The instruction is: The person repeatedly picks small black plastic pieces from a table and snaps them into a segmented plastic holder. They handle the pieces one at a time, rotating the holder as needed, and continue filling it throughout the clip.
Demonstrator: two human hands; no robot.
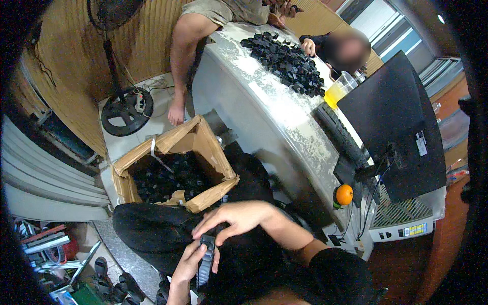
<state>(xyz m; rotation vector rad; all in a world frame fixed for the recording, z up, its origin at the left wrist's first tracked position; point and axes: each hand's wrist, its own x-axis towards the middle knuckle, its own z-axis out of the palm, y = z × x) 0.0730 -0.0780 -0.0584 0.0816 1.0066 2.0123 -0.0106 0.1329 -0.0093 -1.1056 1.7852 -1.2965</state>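
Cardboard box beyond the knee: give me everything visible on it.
The cardboard box is brown and open-topped, its rim creased and folded-looking, with a ragged bit at the near edge. Many small black pieces lie loosely heaped inside, below the rim. A thin whitish strip crosses the far edge and runs down inside. It sits skewed in view, left of the desk. Its base is hidden. Neither left hand nor right hand appears to touch it.

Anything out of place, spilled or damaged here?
No spill shows, but the cardboard box has crumpled, ragged edges, and a cup of yellow liquid stands right beside the keyboard and loose black pieces, an odd spot for liquid. The ridged piece in the left hand is too small to judge.
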